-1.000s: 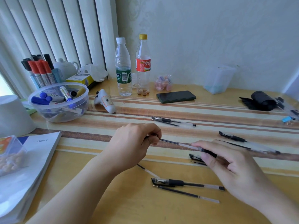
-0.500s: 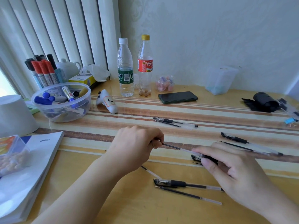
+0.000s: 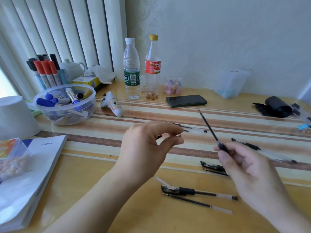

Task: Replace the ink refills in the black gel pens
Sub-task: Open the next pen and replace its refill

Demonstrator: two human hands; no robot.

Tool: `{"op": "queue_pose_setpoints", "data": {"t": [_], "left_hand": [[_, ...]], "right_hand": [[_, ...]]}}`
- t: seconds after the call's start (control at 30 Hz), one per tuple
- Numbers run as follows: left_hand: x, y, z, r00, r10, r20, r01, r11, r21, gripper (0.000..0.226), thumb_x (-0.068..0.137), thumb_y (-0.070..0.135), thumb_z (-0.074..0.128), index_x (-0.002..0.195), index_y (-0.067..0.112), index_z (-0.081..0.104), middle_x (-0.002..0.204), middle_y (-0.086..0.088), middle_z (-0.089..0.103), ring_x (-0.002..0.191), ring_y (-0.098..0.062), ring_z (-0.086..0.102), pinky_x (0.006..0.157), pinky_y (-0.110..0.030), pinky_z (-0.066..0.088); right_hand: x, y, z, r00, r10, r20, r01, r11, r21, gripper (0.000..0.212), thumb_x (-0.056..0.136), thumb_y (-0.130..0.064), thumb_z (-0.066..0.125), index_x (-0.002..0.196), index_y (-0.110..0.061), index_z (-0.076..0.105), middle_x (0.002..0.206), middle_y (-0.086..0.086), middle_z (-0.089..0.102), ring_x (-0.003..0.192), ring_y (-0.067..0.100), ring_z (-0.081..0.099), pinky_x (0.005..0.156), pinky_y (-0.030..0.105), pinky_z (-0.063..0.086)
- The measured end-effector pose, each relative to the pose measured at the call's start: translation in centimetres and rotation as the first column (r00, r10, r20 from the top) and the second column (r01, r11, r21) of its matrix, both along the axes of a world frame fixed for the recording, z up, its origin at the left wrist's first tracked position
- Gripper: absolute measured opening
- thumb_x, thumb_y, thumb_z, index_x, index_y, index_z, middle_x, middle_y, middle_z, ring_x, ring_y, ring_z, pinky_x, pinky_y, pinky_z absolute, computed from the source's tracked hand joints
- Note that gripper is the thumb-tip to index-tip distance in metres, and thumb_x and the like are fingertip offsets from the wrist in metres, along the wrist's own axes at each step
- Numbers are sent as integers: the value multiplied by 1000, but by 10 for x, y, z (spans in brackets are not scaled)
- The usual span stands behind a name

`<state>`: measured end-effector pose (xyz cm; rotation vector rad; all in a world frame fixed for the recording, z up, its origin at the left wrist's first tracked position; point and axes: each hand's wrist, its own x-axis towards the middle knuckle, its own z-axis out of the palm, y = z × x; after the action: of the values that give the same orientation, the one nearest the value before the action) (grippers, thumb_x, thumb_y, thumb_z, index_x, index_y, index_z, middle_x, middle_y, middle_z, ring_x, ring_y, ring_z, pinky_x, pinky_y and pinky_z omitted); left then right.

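My right hand point(image 3: 244, 165) grips a black gel pen point(image 3: 222, 146) by its dark grip section. Its thin ink refill point(image 3: 207, 124) sticks out, pointing up and left above the table. My left hand point(image 3: 146, 145) hovers to the left, apart from that pen, and pinches a small dark pen part point(image 3: 178, 135) between thumb and forefinger. Near the front lies another gel pen point(image 3: 198, 192) beside a loose refill point(image 3: 200, 203). More pens lie behind my left hand point(image 3: 195, 129), at the right point(image 3: 249, 145), and under my right hand point(image 3: 211, 166).
A clear bowl of markers point(image 3: 50, 113), a white upturned bowl point(image 3: 15, 115) and a book point(image 3: 33, 165) fill the left side. Two bottles point(image 3: 132, 69), a white controller point(image 3: 112, 106), a phone point(image 3: 186, 100), a clear tub point(image 3: 230, 83) and a black roll point(image 3: 276, 106) stand at the back.
My hands have pulled apart. The right hand lifted the pen and swung its refill end upward; the left hand came off the pen with a small part pinched.
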<state>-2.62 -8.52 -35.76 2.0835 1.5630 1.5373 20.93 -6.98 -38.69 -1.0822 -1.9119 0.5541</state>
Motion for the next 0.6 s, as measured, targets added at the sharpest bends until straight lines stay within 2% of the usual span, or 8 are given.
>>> {"op": "queue_pose_setpoints", "data": {"t": [0.1,0.13,0.2,0.27,0.4,0.5,0.6], "left_hand": [[6,0,-7,997,-12,73,26,981,-194,19,74,36,80,92,37,72,77,24,72,71,-4,67,64,-23,51],[7,0,-8,994,-32,102,53,976,-210,18,74,34,81,90,36,72,79,23,73,70,0,66,62,-19,49],[9,0,-8,983,-83,163,116,973,-200,14,76,24,81,85,32,73,76,17,75,58,14,57,54,-3,37],[11,0,-5,967,-130,220,173,967,-189,14,77,16,80,81,27,74,75,12,75,49,18,49,50,1,33],[13,-2,-4,950,-188,248,247,941,-233,15,79,16,79,79,30,73,71,16,72,47,16,49,48,0,32],[14,-2,-7,951,-213,223,270,924,-270,13,80,18,78,80,29,72,57,28,61,43,12,47,46,0,30],[13,-2,-9,949,-224,220,281,919,-278,10,81,23,77,82,32,72,62,26,64,40,0,37,46,-5,31]], "right_hand": [[-3,-3,4,997,22,75,-27,997,74,25,92,-52,50,107,-39,65,86,-5,69,72,16,65,58,37,51],[-4,-4,4,996,39,78,-45,996,75,27,92,-52,49,109,-38,65,89,-5,70,73,15,66,58,36,51],[-6,-5,3,996,75,40,-77,995,57,27,92,-52,49,109,-37,65,86,-3,69,72,18,65,57,38,50],[-5,-4,1,995,92,44,-94,994,53,26,91,-50,50,107,-37,65,82,-3,68,69,17,64,57,38,50],[-8,-5,3,988,55,144,-75,988,134,21,90,-45,53,105,-37,66,87,-14,68,74,6,65,59,24,48],[-8,-5,2,986,54,159,-75,989,130,21,90,-46,53,105,-38,65,86,-14,67,72,6,65,57,25,47],[-8,-5,3,985,43,166,-66,989,131,23,89,-47,52,106,-39,65,87,-15,67,72,6,64,57,25,47]]}}
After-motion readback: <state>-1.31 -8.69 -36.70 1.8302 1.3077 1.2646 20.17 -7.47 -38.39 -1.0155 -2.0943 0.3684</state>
